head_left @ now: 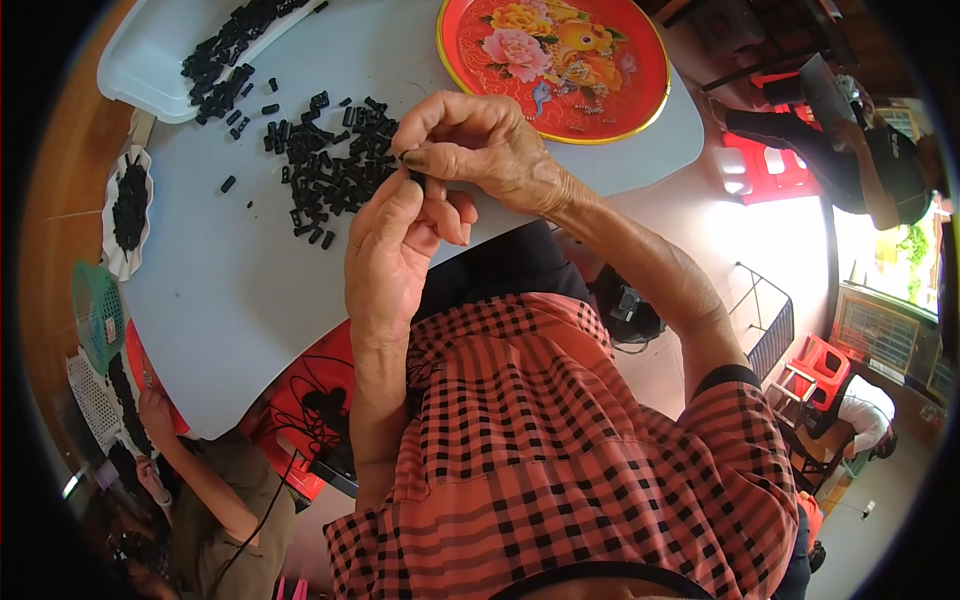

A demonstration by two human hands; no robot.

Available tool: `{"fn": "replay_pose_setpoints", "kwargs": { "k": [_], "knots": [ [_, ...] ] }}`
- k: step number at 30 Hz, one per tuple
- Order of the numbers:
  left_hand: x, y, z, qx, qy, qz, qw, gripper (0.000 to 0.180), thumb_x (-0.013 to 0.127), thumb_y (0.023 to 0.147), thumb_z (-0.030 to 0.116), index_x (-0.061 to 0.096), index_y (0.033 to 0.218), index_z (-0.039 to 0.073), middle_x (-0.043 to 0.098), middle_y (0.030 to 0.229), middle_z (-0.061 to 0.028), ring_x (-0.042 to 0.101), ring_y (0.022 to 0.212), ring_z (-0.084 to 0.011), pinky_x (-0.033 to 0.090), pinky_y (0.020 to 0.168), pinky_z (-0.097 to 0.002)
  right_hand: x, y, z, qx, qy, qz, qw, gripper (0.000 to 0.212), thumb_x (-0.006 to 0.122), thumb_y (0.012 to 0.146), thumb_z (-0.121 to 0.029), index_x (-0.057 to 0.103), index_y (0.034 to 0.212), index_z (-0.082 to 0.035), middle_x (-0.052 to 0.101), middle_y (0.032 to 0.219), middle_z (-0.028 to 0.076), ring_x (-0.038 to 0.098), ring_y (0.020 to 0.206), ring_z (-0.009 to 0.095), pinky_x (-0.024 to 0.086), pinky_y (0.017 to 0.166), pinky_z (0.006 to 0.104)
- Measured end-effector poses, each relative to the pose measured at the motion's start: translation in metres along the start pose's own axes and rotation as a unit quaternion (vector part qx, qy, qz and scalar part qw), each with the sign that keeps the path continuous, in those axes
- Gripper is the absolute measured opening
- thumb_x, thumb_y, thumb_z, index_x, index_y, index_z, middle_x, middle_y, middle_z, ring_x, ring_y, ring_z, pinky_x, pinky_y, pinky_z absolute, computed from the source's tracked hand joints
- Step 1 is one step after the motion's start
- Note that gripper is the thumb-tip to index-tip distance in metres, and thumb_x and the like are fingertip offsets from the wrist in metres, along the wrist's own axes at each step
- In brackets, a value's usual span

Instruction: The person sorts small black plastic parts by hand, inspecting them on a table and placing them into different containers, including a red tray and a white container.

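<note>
My hands meet above the near side of a pale table (240,310). My right hand (490,150) is closed, its thumb and index finger pinching a small black piece (416,178). The fingers of my left hand (385,260) close on the same piece from below. Fingers cover most of it, so its exact kind does not show. Just left of my hands lies a loose pile of small black plastic parts (330,165), mostly short and blocky.
A white bin (150,65) with more black parts stands far left. Below it are a scalloped white dish (113,245) of thin black pieces and a green basket (97,320). A red flowered tray (640,95) holds small shiny bits. A co-worker's arm (205,475) reaches in lower left.
</note>
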State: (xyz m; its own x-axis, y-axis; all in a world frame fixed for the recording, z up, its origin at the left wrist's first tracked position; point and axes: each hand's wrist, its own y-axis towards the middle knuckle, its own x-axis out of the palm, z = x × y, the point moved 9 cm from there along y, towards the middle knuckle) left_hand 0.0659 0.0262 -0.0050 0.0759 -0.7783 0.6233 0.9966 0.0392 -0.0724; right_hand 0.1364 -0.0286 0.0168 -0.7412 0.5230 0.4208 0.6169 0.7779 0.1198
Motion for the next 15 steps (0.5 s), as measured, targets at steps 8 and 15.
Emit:
{"fn": "replay_pose_setpoints", "kwargs": {
  "k": [8,15],
  "knots": [
    [-0.004,-0.005,0.006,0.039,0.118,0.057,0.991,0.026,0.045,0.097,0.019,0.057,0.098,-0.004,0.058,0.073,-0.0085,0.058,0.079,-0.0162,0.045,0.08,-0.0291,0.001,-0.004,0.003,0.028,-0.076,0.001,0.997,0.012,0.06,0.09,-0.007,0.063,0.098,0.001,0.063,0.076,0.005,0.059,0.055,0.007,0.049,0.048,0.0195],
    [-0.008,-0.006,0.011,0.077,0.215,0.09,0.969,0.027,0.044,0.098,0.021,0.057,0.094,-0.003,0.06,0.072,-0.0059,0.056,0.073,-0.0124,0.043,0.072,-0.0252,-0.005,-0.003,0.002,-0.009,-0.043,0.033,0.999,0.01,0.063,0.088,-0.006,0.063,0.094,0.001,0.063,0.074,0.004,0.059,0.058,0.009,0.049,0.047,0.0205]
  ]
}}
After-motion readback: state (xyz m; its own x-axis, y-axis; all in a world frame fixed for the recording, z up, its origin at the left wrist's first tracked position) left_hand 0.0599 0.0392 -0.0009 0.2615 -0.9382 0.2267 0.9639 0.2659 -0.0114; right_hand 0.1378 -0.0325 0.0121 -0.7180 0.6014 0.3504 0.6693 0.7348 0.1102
